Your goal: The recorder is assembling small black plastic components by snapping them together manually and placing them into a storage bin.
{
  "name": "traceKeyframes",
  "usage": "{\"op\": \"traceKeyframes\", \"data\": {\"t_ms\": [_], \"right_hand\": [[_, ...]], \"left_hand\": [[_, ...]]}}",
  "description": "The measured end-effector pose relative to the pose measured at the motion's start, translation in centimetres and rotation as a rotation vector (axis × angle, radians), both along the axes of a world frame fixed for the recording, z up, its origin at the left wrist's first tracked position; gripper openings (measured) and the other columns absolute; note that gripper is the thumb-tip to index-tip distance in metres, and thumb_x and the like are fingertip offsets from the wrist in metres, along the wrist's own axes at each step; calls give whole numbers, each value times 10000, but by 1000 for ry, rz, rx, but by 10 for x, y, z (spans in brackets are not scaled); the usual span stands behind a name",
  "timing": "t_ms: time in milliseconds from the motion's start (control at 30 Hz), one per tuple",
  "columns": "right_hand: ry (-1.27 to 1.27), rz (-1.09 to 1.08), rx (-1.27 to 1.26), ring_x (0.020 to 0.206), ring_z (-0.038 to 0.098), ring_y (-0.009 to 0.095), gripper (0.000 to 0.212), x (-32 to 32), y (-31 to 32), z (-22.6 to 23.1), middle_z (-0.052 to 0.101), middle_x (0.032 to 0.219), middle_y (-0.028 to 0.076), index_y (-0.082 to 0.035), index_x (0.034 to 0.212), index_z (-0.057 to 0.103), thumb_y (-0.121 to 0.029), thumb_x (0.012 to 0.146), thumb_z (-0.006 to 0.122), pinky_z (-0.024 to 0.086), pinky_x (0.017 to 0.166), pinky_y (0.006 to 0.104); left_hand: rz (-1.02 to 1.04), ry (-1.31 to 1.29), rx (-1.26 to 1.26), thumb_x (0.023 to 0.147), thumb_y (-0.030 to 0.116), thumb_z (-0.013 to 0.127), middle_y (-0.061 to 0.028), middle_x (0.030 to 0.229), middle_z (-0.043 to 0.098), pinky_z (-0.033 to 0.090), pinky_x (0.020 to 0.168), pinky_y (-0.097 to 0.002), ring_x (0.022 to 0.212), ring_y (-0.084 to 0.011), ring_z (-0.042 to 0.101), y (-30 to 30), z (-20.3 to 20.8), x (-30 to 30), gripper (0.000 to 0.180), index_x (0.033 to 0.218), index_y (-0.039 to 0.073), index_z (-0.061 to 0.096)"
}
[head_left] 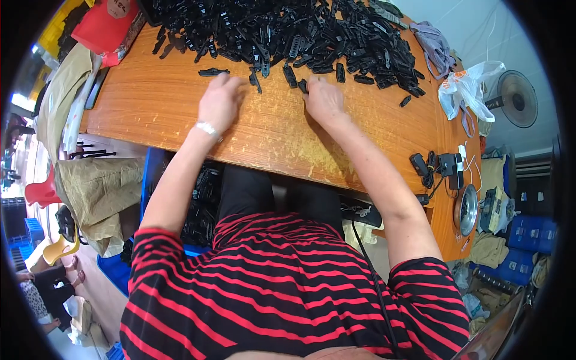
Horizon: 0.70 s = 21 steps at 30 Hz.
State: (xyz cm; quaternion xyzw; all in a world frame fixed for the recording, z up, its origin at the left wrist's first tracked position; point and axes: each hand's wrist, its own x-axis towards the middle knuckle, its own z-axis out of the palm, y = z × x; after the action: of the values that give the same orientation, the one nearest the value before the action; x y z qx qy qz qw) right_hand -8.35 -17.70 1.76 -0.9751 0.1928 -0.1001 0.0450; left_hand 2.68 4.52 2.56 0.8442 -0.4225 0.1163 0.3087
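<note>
A large heap of small black plastic parts (282, 33) covers the far side of the wooden table (264, 132). My left hand (218, 105) hovers over the table left of centre. Its fingers are bent, somewhat apart and slightly blurred, with nothing seen in them. Just beyond its fingertips lies a loose black part (213, 72), and another narrow part (255, 80) lies to its right. My right hand (324, 99) has its fingertips closed on a small black plastic part (303, 86), partly hidden by the fingers. Near it lie single parts (290, 75).
At the far left is a red bag (108, 30). To the right are a white plastic bag (468, 90), a fan (517, 99), black adapters with cables (441, 165) and a metal bowl (467, 210). A blue crate (154, 174) of black parts stands below the front edge.
</note>
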Motion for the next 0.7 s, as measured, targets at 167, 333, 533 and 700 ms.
{"op": "traceKeyframes", "data": {"t_ms": [167, 333, 533, 700], "right_hand": [[-35, 136, 157, 780, 618, 366, 170, -23, 43, 6, 601, 897, 169, -38, 894, 558, -152, 790, 629, 500, 685, 453], [-185, 321, 197, 744, 610, 352, 126, -20, 71, -13, 570, 849, 145, -63, 852, 548, -142, 788, 621, 496, 632, 439], [-260, 396, 272, 739, 608, 341, 157, -8, 89, -9, 564, 870, 130, -66, 894, 565, -146, 782, 641, 496, 618, 430], [-459, 354, 634, 696, 626, 305, 239, -17, 105, 9, 629, 788, 119, -43, 937, 581, -187, 778, 686, 487, 591, 382]], "left_hand": [[-103, -219, 126, 756, 93, 645, -74, 998, 537, 462, 778, -383, 974, -280, 521, -40, -20, 34, 210, 960, 137, 625], [-46, -260, 177, 709, 119, 700, -76, 924, 567, 460, 729, -398, 926, -287, 553, -31, -5, 23, 205, 871, 87, 579], [77, 250, 83, 741, 109, 731, -77, 704, 595, 475, 535, -367, 571, -271, 579, 3, -22, 19, 258, 883, 49, 524], [68, 1065, -612, 839, 86, 685, -40, 752, 591, 455, 546, -207, 659, -101, 585, -3, 1, -31, 353, 1075, 14, 433]]}}
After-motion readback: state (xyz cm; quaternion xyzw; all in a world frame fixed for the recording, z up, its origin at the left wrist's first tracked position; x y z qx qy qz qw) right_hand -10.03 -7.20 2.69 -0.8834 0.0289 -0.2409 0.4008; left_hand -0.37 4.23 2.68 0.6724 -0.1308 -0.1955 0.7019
